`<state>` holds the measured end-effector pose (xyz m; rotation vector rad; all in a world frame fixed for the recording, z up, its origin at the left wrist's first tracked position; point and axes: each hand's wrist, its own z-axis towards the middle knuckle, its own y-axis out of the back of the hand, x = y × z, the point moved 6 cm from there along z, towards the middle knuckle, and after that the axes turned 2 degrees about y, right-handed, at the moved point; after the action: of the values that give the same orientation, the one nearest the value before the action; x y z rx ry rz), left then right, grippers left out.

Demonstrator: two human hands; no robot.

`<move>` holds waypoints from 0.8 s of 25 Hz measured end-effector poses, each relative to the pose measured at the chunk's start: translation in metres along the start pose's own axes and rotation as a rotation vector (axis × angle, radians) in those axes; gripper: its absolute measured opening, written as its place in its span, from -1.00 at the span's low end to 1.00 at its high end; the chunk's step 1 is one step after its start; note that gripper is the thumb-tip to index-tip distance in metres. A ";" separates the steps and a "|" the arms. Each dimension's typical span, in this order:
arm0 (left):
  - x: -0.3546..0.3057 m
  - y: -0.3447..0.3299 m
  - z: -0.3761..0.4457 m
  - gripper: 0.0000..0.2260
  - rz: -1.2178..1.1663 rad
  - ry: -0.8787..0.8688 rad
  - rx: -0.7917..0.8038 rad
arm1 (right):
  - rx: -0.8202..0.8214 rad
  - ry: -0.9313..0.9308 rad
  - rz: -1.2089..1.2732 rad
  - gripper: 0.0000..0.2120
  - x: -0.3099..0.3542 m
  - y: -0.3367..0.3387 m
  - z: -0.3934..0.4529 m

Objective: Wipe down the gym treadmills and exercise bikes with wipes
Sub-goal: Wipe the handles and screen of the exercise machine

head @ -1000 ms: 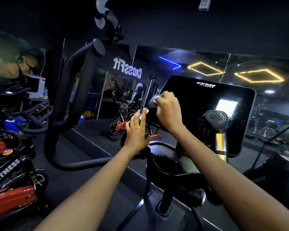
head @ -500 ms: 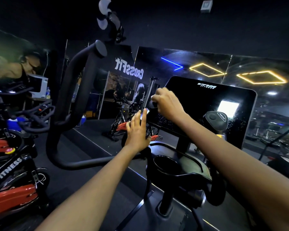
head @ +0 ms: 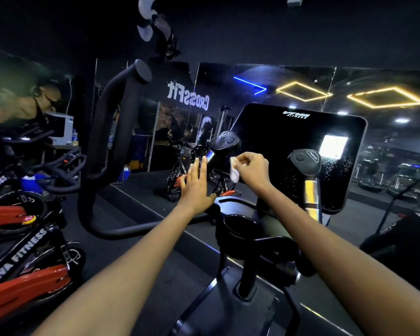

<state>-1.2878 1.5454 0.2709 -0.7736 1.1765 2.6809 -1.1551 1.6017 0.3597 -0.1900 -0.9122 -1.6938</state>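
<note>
An exercise machine stands in front of me with a large black console screen (head: 298,151) speckled with droplets. Two short black grip handles rise before it, the left handle (head: 226,141) and the right handle (head: 306,160). My right hand (head: 252,167) pinches a small white wipe (head: 234,169) just right of the left handle's stem. My left hand (head: 195,186) is flat with fingers extended, resting against the stem below the left handle. A black cup holder (head: 240,225) sits lower on the frame.
A tall curved black arm bar (head: 114,132) rises at the left. Red and black spin bikes (head: 22,263) line the left side. A mirror wall (head: 228,98) behind reflects neon lights and a person at far left.
My right hand has come down off the top of the left handle, and the wipe now shows beside the stem. The left hand has stayed where it was.
</note>
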 end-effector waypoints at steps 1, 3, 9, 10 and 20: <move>0.003 0.002 -0.005 -0.09 -0.003 -0.003 0.006 | 0.011 -0.002 0.011 -0.86 0.001 -0.006 -0.007; 0.011 0.008 -0.019 -0.17 0.001 -0.011 0.009 | 0.035 0.002 0.020 -0.85 0.003 -0.019 -0.018; 0.054 0.052 -0.077 -0.36 -0.024 0.059 0.003 | 0.179 -0.004 0.076 -0.85 0.017 -0.066 -0.065; 0.063 0.058 -0.087 -0.39 -0.042 0.088 0.010 | 0.211 -0.010 0.086 -0.84 0.021 -0.074 -0.076; 0.128 0.135 -0.238 -0.48 -0.011 0.501 -0.137 | 0.609 0.135 0.368 -0.87 0.102 -0.161 -0.195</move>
<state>-1.3413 1.2696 0.1608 -1.5338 1.0662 2.6583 -1.2691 1.4058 0.2079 0.1579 -1.1666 -1.0241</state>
